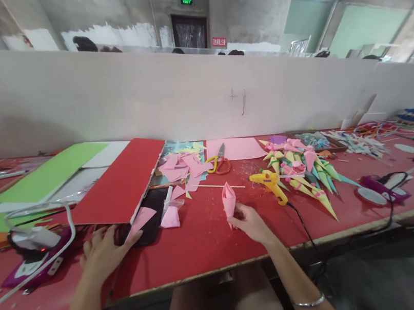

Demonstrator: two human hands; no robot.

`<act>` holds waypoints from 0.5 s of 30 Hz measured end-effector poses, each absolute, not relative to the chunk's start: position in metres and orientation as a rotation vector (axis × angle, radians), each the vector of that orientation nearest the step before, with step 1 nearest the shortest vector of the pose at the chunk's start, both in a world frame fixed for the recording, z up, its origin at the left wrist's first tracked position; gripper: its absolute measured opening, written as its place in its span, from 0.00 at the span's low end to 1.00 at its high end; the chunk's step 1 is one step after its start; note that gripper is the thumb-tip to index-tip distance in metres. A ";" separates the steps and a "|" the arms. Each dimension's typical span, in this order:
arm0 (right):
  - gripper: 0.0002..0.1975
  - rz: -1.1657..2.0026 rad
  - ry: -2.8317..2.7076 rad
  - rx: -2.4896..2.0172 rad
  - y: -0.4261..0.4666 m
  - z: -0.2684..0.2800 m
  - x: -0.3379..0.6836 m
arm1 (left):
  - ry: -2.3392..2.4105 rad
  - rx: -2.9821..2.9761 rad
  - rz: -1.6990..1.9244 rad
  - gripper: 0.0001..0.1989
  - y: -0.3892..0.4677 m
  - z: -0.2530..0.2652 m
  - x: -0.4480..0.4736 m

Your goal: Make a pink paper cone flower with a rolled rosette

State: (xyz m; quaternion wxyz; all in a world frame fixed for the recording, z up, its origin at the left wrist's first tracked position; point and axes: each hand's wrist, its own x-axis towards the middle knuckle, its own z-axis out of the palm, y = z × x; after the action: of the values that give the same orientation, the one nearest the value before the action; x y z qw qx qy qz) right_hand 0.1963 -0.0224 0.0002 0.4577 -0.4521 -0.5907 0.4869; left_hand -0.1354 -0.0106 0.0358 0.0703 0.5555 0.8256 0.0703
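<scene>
My right hand point(250, 222) pinches the lower part of a pink rolled-paper cone point(228, 198), upright above the red tabletop, its folded petals at the top. On the left, my left hand point(105, 252) rests with its fingers spread at the near edge of a red board point(121, 180). Its thumb reaches onto a small pink paper piece point(143, 218), which lies over a black phone-like slab point(155, 207). To the right of the cone lies a yellow glue gun point(269, 183) with a black cord. Beyond it is a pile of finished-looking paper cones point(302, 166) in pink, yellow and green.
Scissors point(220, 162) lie open behind a thin wooden stick point(219, 186). Pink paper scraps point(181, 168) sit beside the red board. Power strips with cables stand at left point(38, 260) and right point(385, 189). A white partition point(182, 96) closes the table's back.
</scene>
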 end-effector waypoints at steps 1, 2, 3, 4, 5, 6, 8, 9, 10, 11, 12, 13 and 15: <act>0.07 1.192 -1.465 -1.113 -0.023 0.000 0.196 | 2.479 1.666 0.167 0.33 -0.011 0.037 -0.135; 0.06 1.181 -1.476 -1.114 -0.023 0.000 0.196 | 2.476 1.671 0.148 0.33 -0.011 0.038 -0.135; 0.06 1.167 -1.489 -1.118 -0.023 0.000 0.196 | 2.476 1.678 0.137 0.34 -0.012 0.039 -0.136; 0.06 1.152 -1.503 -1.124 -0.023 0.000 0.196 | 2.476 1.684 0.131 0.34 -0.012 0.039 -0.136; 0.06 1.139 -1.517 -1.132 -0.023 0.001 0.196 | 2.474 1.689 0.129 0.34 -0.013 0.039 -0.137; 0.06 1.127 -1.528 -1.140 -0.023 0.001 0.196 | 2.476 1.687 0.128 0.35 -0.013 0.039 -0.137; 0.06 1.112 -1.541 -1.152 -0.023 0.002 0.196 | 2.475 1.669 0.124 0.35 -0.013 0.040 -0.135; 0.06 1.108 -1.545 -1.157 -0.023 0.002 0.196 | 2.476 1.655 0.117 0.36 -0.013 0.041 -0.134; 0.06 1.107 -1.548 -1.161 -0.024 0.002 0.196 | 2.478 1.645 0.110 0.36 -0.012 0.042 -0.132; 0.06 1.107 -1.550 -1.163 -0.024 0.003 0.196 | 2.482 1.637 0.111 0.36 -0.012 0.042 -0.131; 0.06 1.106 -1.553 -1.162 -0.024 0.003 0.196 | 2.486 1.633 0.117 0.36 -0.011 0.042 -0.130; 0.06 1.103 -1.557 -1.161 -0.025 0.004 0.196 | 2.485 1.635 0.127 0.36 -0.011 0.041 -0.130; 0.05 1.093 -1.564 -1.158 -0.026 0.005 0.196 | 2.473 1.692 0.189 0.38 -0.010 0.036 -0.135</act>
State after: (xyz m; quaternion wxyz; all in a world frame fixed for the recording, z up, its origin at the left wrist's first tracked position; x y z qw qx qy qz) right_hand 0.1957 -0.0256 0.0050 0.4391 -0.4661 -0.6296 0.4400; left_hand -0.1351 -0.0099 0.0361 0.0697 0.5622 0.8217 0.0629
